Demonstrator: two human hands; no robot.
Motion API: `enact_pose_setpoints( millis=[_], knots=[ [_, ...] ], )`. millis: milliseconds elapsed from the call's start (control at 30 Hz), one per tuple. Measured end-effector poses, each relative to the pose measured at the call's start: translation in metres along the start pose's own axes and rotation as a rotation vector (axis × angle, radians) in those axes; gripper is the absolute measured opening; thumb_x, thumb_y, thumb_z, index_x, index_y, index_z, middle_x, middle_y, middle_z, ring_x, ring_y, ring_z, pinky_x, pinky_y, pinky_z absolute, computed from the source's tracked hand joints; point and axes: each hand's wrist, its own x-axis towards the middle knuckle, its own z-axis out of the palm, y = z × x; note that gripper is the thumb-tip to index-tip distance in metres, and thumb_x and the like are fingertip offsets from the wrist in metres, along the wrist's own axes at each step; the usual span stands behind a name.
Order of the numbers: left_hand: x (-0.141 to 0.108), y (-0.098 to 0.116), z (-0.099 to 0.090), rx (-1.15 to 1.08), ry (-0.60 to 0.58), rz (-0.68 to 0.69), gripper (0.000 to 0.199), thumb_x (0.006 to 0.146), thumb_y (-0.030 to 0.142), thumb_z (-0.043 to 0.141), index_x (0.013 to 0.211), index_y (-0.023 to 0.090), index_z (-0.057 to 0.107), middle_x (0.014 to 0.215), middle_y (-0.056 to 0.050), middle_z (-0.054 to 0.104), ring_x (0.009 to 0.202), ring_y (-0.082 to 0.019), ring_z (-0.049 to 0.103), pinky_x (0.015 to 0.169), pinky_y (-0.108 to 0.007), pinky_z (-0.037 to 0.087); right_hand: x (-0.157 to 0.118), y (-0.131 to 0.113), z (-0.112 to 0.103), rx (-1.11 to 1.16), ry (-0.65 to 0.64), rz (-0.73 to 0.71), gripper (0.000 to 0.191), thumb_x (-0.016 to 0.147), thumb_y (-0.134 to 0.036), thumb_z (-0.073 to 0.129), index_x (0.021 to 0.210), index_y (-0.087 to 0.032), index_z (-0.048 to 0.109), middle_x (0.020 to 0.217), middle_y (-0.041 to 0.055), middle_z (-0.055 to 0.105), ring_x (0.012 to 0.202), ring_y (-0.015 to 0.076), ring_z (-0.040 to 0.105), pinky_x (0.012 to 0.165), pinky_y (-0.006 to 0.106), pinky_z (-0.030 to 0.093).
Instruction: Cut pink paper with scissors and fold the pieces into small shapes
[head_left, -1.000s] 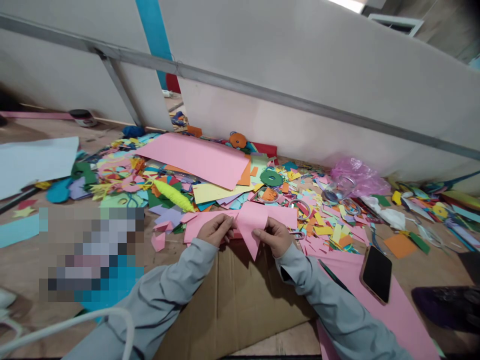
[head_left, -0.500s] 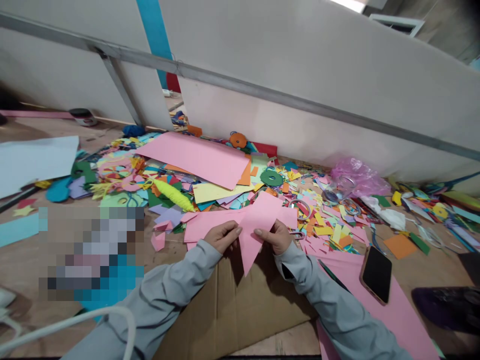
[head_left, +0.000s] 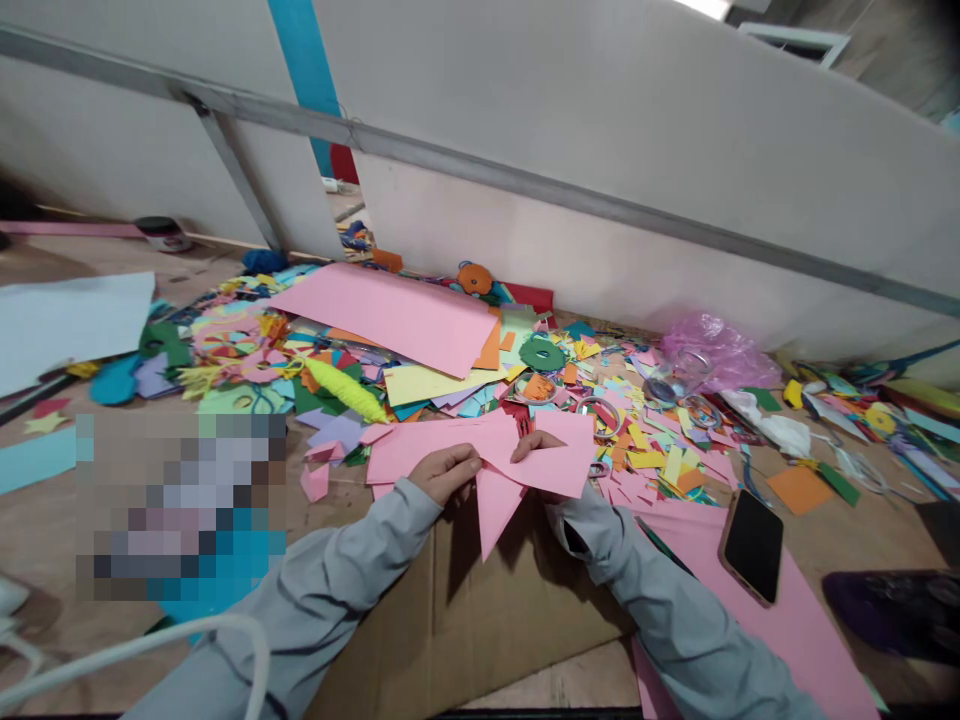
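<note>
Between my two hands is a folded piece of pink paper [head_left: 551, 468], its narrow tip pointing down and a wide flap spreading to the right. My left hand [head_left: 448, 474] pinches its left edge. My right hand [head_left: 541, 450] is closed on the flap, with the thumb behind or under the paper and partly hidden. Behind the left fingers lies a flat pink sheet [head_left: 405, 445]. Below the hands is a brown cardboard sheet [head_left: 480, 620].
Paper scraps [head_left: 637, 440] in many colours cover the table's back. A large pink sheet [head_left: 397, 310] rests on the pile. At right, a phone [head_left: 752, 548] lies on another pink sheet [head_left: 810, 630]. A white cable [head_left: 150, 650] crosses the lower left. A pale panel [head_left: 525, 200] stands behind.
The upper part of the pink paper has been folded down to the right by my right hand. My left hand has stayed in nearly the same place.
</note>
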Motion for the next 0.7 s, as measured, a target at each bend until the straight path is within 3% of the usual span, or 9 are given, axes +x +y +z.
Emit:
enact_pose_setpoints(
  millis=[167,267,533,700],
  knots=[
    [0.0,-0.002,-0.003,-0.05,-0.073,-0.042,0.035,0.07,0.05,0.06,0.064,0.018,0.048,0.042,0.005,0.052,0.037,-0.007,0.046,0.038,-0.017,0.034,-0.003,-0.009,0.001,-0.007,0.001,-0.002,0.033,0.066,-0.05,0.066,0.078,-0.02,0.067,0.08,0.007,0.064,0.064,0.0172,0.055,0.054,0.027,0.038],
    [-0.001,0.0,-0.003,-0.074,-0.051,-0.037,0.038,0.072,0.053,0.057,0.063,0.017,0.05,0.043,0.003,0.053,0.038,-0.009,0.048,0.039,-0.019,0.036,-0.001,-0.011,0.005,0.011,0.019,0.031,0.031,0.064,-0.048,0.069,0.074,-0.019,0.067,0.078,0.0062,0.065,0.065,0.0173,0.057,0.056,0.027,0.04],
    [-0.002,-0.001,0.002,0.006,-0.021,0.012,0.046,0.07,0.059,0.057,0.055,0.018,0.045,0.038,0.004,0.049,0.037,-0.008,0.046,0.039,-0.019,0.032,-0.002,-0.023,0.004,-0.041,-0.068,0.082,0.036,0.062,-0.053,0.07,0.072,-0.018,0.069,0.075,0.0071,0.065,0.065,0.0173,0.058,0.057,0.026,0.043],
    [-0.003,-0.003,0.003,0.06,-0.031,0.007,0.042,0.074,0.057,0.054,0.058,0.019,0.045,0.04,0.006,0.048,0.034,-0.007,0.039,0.036,-0.019,0.027,0.0,-0.015,0.01,0.064,0.005,0.062,0.025,0.063,-0.039,0.071,0.073,-0.017,0.069,0.074,0.0057,0.065,0.063,0.0162,0.057,0.057,0.026,0.042]
  ],
)
